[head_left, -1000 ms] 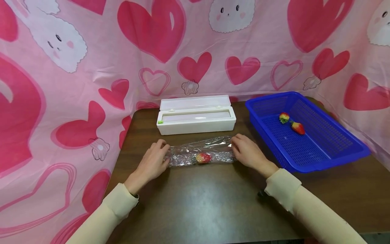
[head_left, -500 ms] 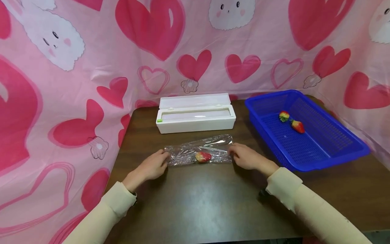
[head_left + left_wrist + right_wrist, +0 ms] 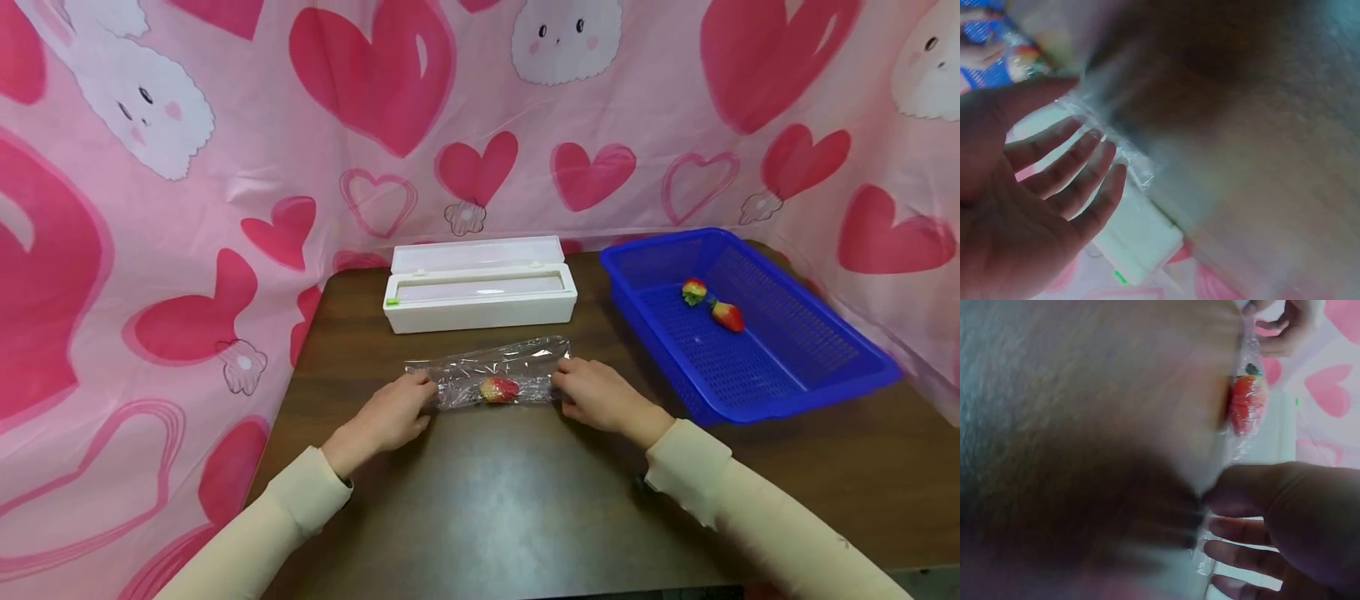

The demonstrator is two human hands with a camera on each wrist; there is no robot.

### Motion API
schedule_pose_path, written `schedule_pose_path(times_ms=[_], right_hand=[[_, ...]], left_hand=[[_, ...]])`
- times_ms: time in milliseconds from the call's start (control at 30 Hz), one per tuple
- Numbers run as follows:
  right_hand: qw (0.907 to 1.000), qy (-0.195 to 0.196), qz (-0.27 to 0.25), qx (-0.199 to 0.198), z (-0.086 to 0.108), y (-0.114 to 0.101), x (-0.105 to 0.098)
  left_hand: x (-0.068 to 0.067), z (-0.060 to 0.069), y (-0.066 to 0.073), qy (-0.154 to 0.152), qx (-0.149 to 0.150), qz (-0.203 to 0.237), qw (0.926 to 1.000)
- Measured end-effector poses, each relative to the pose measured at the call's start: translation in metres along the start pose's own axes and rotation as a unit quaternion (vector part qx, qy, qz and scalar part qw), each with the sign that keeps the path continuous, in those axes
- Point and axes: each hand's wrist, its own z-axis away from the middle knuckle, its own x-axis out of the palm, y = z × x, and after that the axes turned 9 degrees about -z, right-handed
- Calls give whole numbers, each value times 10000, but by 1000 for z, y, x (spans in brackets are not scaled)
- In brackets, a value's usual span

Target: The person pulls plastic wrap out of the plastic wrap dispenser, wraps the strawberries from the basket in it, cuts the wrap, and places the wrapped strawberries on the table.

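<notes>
A strawberry (image 3: 498,389) lies wrapped in a strip of clear cling film (image 3: 491,364) on the table, its leafy end to the left. My left hand (image 3: 393,410) holds the film left of the strawberry, and a loose film corner sticks out beyond the fingers. Close up in the left wrist view, its fingertips (image 3: 1100,147) meet the film with the thumb on the other side. On the right, my right hand (image 3: 603,396) pinches the film's other end between thumb and fingers. The right wrist view shows the strawberry (image 3: 1248,405) under shiny film.
Behind the film stands a white cling film dispenser (image 3: 480,312) with its lid raised and a green slider at its left. A blue plastic basket (image 3: 750,404) on the right holds two strawberries (image 3: 727,316). A pink heart-print cloth (image 3: 300,142) hangs behind the brown table (image 3: 480,508).
Both hands have moved inward along the film, toward the strawberry. The left hand shifted right and the right hand slightly left. The strawberry has stayed nearly in place.
</notes>
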Motion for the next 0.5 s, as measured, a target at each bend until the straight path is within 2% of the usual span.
schedule_pose_path(times_ms=[100,167,233,400,500], right_hand=[[9998,162,25,-103,-1,2,5],[9997,177,-144,-40,0,5,5],[9987,106,-476,164,2,7,1],[9850,-40,-1649,500,6,14,-9],[9767,-85,-2099,450,4,18,-12]], left_hand=[[8,-1,-3,315,34,23,9995],[10,0,-7,560,46,268,9981],[9,1,-10,676,74,582,9960],[1,3,-15,587,100,1172,9913],[-1,1,-17,451,16,1333,9900]])
